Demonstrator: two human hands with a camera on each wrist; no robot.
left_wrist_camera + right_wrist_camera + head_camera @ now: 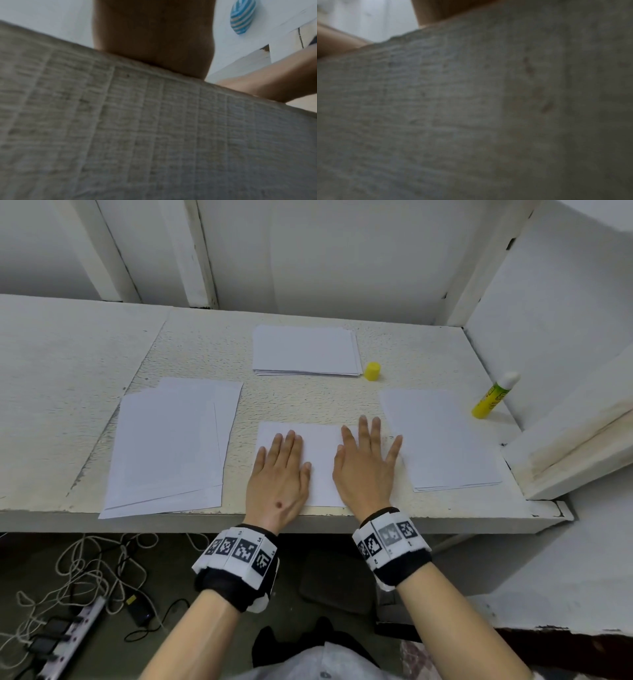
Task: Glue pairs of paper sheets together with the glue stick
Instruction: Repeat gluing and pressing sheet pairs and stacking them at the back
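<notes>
A white paper sheet (320, 460) lies at the table's front edge in the head view. My left hand (281, 470) presses flat on its left part, fingers straight. My right hand (368, 463) lies flat on its right part, fingers spread, the outer ones reaching past the sheet's edge. The yellow glue stick (493, 397) stands uncapped at the far right near the wall. Its yellow cap (372, 371) stands beside the back paper stack (305, 350). Both wrist views are blurred, showing mostly the table's edge with the left wrist (154, 33) above it.
A spread pile of sheets (171, 446) lies left and another stack (442, 440) lies right of my hands. A white box ledge (565, 453) blocks the right side. Cables and a power strip (68, 635) lie on the floor below the table (308, 402).
</notes>
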